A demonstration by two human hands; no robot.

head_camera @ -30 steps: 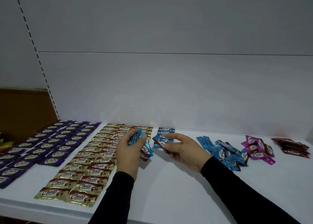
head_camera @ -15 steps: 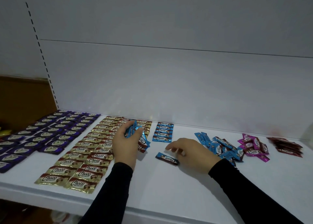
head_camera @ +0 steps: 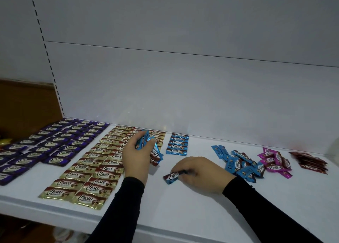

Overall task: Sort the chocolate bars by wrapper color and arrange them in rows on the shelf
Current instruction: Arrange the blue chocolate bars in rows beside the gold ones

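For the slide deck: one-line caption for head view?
Left hand holds blue bars; right hand pinches one blue bar on the shelf.

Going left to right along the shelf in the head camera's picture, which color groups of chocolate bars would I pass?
Purple rows → gold rows → short blue row → loose blue pile → pink pile → dark red stack.

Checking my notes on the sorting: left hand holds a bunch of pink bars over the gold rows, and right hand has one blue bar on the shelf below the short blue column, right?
Not quite: in the head view the bunch that the left hand holds is blue, not pink. The rest stands: it is over the gold rows, and the right hand has one blue bar on the shelf below the short blue column.
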